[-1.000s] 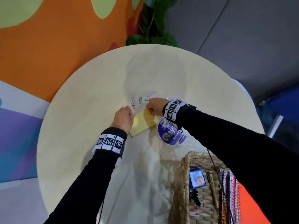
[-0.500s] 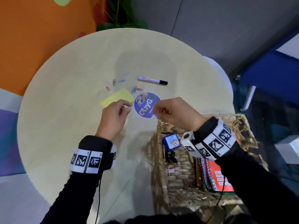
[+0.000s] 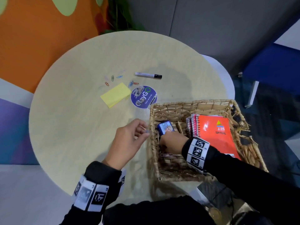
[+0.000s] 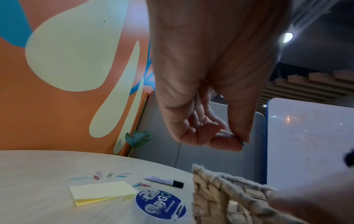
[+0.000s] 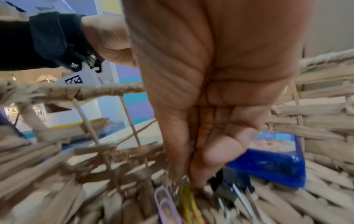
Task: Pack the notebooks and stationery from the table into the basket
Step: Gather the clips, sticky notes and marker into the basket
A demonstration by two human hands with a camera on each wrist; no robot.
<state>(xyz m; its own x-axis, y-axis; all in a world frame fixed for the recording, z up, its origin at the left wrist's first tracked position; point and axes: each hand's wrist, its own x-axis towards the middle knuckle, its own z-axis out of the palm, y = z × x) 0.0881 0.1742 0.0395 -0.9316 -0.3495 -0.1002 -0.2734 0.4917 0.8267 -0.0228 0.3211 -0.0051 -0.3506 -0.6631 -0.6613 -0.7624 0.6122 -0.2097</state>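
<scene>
Currently, your right hand (image 3: 172, 142) is down inside the basket (image 3: 191, 104), fingers together at its floor among paper clips (image 5: 188, 201); whether it grips one cannot be told. Your left hand (image 3: 129, 140) hovers just beside the basket's left wall, thumb and forefinger pinching a small dark clip (image 4: 232, 137).

In the basket: orange spiral notebook (image 3: 215, 132), other spiral-bound books beside it, a blue box (image 3: 165, 128).

Beyond the basket, on the table (image 3: 73, 127): yellow sticky pad (image 3: 116, 96), round purple sticker (image 3: 143, 97), white marker (image 3: 148, 75) with black cap, loose coloured clips (image 3: 113, 78).
</scene>
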